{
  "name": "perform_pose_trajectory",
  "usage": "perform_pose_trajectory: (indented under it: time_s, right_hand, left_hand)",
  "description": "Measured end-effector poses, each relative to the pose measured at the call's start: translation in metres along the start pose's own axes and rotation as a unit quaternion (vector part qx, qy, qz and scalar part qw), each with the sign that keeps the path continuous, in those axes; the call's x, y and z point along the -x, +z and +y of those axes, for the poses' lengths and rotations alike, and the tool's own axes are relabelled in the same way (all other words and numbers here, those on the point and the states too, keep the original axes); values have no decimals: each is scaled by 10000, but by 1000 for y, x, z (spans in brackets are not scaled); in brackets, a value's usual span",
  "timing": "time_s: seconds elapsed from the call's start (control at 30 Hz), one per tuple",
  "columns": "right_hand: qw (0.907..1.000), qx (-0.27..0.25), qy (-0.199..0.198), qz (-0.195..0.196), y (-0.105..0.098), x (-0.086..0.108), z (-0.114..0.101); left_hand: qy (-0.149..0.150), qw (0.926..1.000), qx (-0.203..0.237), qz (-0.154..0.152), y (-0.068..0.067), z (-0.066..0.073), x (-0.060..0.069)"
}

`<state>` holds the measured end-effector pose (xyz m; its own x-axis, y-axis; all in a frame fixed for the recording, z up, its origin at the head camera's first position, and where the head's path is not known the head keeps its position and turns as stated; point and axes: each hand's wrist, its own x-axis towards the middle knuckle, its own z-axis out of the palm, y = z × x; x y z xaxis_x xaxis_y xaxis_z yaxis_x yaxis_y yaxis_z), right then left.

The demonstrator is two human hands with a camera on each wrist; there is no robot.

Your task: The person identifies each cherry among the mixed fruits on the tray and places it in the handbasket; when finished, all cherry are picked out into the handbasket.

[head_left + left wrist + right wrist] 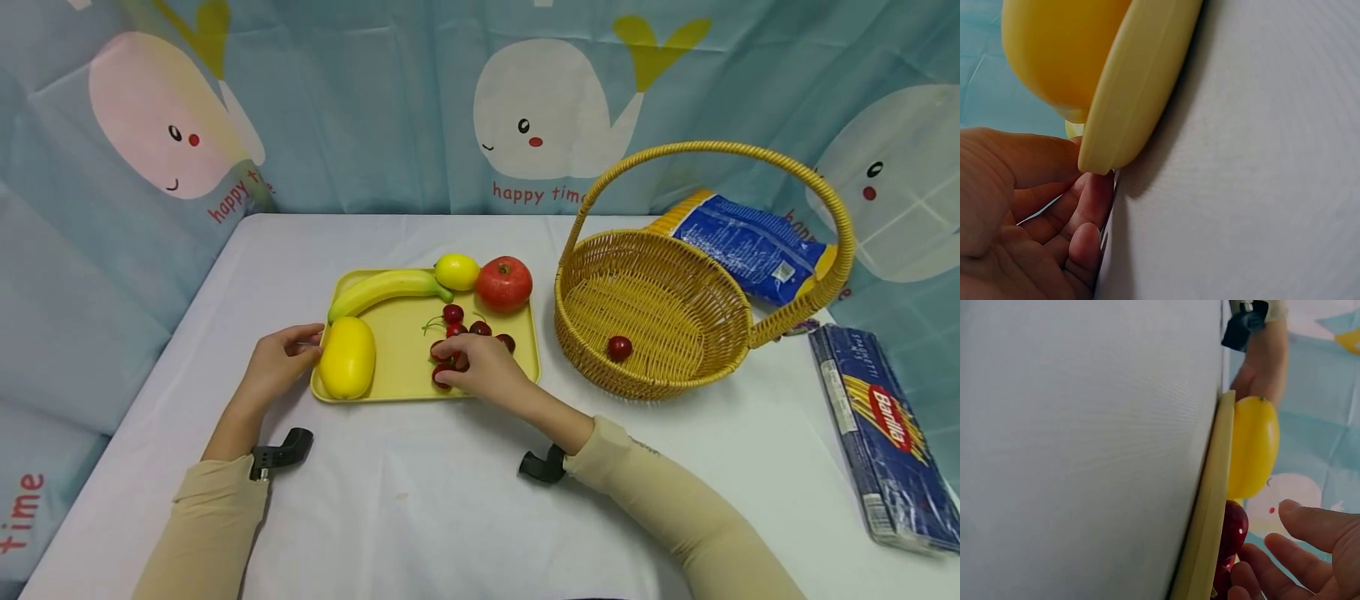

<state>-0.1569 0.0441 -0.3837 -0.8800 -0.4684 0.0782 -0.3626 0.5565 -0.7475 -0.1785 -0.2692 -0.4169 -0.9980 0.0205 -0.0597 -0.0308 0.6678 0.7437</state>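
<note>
Cherries [456, 330] are mostly left on the tray [405, 350], with only one seen in the basket [637, 387]. The tray is pinched at its edge by the left hand [279, 360]; the fingers of the right hand [487, 367] are held apart beside the cherries, none visibly grasped.

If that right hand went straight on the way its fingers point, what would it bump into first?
The right hand would probably meet the cherries first: they lie on the tray right where it reaches. Past them come bare tray and then the yellow fruit. Exact finger height is hard to judge.
</note>
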Motion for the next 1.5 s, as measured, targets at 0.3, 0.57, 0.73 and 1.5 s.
perform_pose_trajectory:
  time_s: [0.3, 0.57, 0.73, 1.5]
  right_hand:
    - [9943, 1020, -51, -308, 1, 0, -3]
    - [9932, 1033, 18, -533, 1, 0, -1]
    - [9909, 1109, -199, -738, 4, -1, 1]
    - [9957, 585, -224, -680, 2, 1, 1]
  left_hand:
    - [45, 10000, -15, 3, 0, -1, 0]
    - [27, 10000, 11, -29, 0, 0, 0]
    - [-19, 10000, 14, -41, 0, 0, 1]
    - [-47, 10000, 67, -35, 0, 2, 1]
